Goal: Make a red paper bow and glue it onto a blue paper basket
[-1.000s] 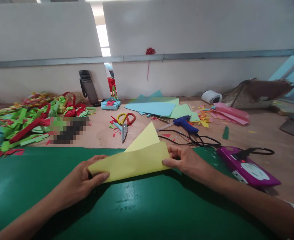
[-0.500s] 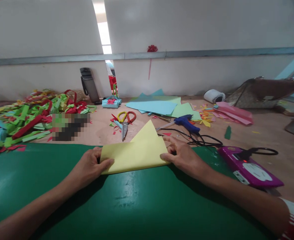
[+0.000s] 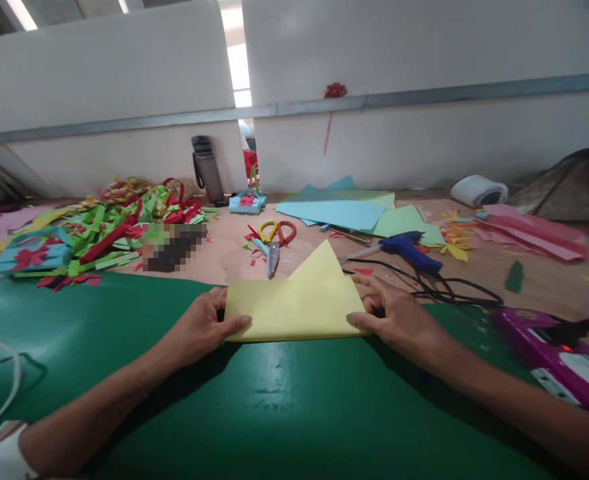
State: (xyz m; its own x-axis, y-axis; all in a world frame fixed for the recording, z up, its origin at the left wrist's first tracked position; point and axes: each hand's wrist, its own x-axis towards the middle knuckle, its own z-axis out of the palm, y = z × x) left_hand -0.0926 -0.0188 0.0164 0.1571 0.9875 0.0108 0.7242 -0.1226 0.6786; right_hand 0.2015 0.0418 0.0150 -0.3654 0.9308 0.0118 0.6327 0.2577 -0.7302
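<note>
A folded sheet of yellow paper (image 3: 294,310) is held between my two hands above the green mat (image 3: 274,420), one pointed corner sticking up at its top right. My left hand (image 3: 204,320) pinches the left end, thumb in front and fingers behind. At the right end my right hand (image 3: 399,320) grips the same sheet, thumb on the front face, the other fingers partly hidden behind it. Just beyond the paper lie scissors (image 3: 274,247) with one yellow and one red handle. A blue glue gun (image 3: 409,250) rests to their right.
Green and red paper strips (image 3: 119,230) are heaped at the left. Blue and green sheets (image 3: 344,208) lie at the back, near a grey bottle (image 3: 207,172). A purple power strip (image 3: 564,360) with a black cable sits at the right; a white cable (image 3: 11,380) curls at the left.
The view has turned left, so everything appears shifted right and the white cable and left sleeve now show. Both hands keep their hold on the yellow paper, which looks slightly more level.
</note>
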